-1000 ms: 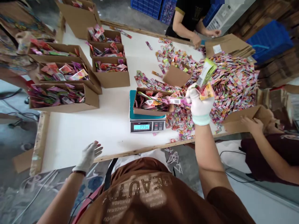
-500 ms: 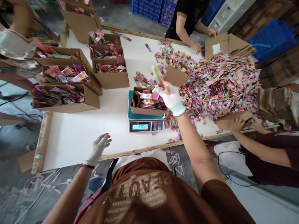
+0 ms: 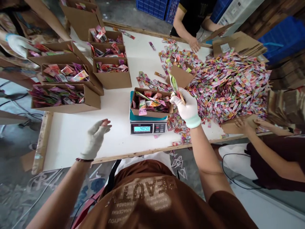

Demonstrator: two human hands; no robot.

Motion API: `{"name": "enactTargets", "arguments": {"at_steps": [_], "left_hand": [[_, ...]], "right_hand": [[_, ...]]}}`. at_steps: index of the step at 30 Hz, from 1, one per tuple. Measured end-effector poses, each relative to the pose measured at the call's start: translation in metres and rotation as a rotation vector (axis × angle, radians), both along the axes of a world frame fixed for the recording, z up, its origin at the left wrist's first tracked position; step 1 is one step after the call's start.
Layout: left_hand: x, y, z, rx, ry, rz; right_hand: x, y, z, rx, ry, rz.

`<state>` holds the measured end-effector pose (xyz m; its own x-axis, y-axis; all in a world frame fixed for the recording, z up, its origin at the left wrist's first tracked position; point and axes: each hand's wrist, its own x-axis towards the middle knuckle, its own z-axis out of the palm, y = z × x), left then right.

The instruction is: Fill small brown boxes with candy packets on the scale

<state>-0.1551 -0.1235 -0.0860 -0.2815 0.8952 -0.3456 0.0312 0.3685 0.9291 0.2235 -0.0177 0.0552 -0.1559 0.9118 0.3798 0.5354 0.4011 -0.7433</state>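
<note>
A small cardboard box (image 3: 152,113) full of colourful packets sits on the teal pan of a digital scale (image 3: 148,128), whose lit display seems to read 4048. Gloved in white, my right hand (image 3: 187,106) is closed on a few small packets (image 3: 175,84), one green and long, just right of the box. One pink and green packet (image 3: 142,107) hangs over the box's front rim. My left hand (image 3: 94,136), in a white glove with bare fingertips, hovers over the white table left of the scale. Its fingers are apart and hold nothing.
A large heap of packets (image 3: 228,86) covers the table's right side, with an open carton (image 3: 179,76) lying in it. Filled boxes (image 3: 69,101) stand at left. Co-workers' hands are at the far edge, right and left. Flattened cardboard (image 3: 238,44) lies at back right.
My right hand has drawn back rightward from the box, still with packets. More packets lie in the box and the display has risen from about 3894. My left hand has risen slightly.
</note>
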Motion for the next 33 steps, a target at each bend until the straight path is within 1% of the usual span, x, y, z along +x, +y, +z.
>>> {"name": "enactTargets", "arguments": {"at_steps": [2, 4, 5, 7, 10, 13, 16, 20, 22, 25, 31, 33], "left_hand": [[0.008, 0.019, 0.026, 0.12, 0.052, -0.019], [0.015, 0.034, 0.047, 0.224, 0.157, -0.07], [0.018, 0.041, 0.054, 0.27, 0.234, -0.106], [0.022, 0.051, 0.064, 0.373, 0.409, -0.178], [0.026, 0.061, 0.066, 0.547, 0.579, -0.263], [0.031, 0.066, 0.064, 0.618, 0.63, -0.298], [0.037, 0.069, 0.066, 0.635, 0.684, -0.324], [0.046, 0.074, 0.072, 0.659, 0.745, -0.422], [0.049, 0.076, 0.074, 0.669, 0.766, -0.455], [0.05, 0.077, 0.076, 0.685, 0.767, -0.454], [0.046, 0.072, 0.071, 0.627, 0.774, -0.418], [0.046, 0.069, 0.067, 0.638, 0.796, -0.464]], "right_hand": [[0.0, 0.002, -0.002, -0.002, -0.043, -0.002], [-0.002, 0.005, -0.004, 0.007, -0.087, 0.006], [-0.003, 0.007, -0.005, 0.017, -0.102, 0.016], [-0.005, 0.012, -0.008, 0.036, -0.121, 0.047], [-0.005, 0.016, -0.012, 0.036, -0.149, 0.086], [-0.002, 0.019, -0.013, 0.024, -0.16, 0.096], [0.001, 0.02, -0.012, 0.011, -0.143, 0.09], [0.002, 0.024, -0.009, 0.015, -0.141, 0.057], [0.003, 0.026, -0.01, 0.041, -0.151, 0.074], [0.002, 0.029, -0.011, 0.069, -0.172, 0.102], [-0.001, 0.031, -0.01, 0.063, -0.18, 0.121], [0.005, 0.028, -0.009, 0.066, -0.181, 0.101]]}}
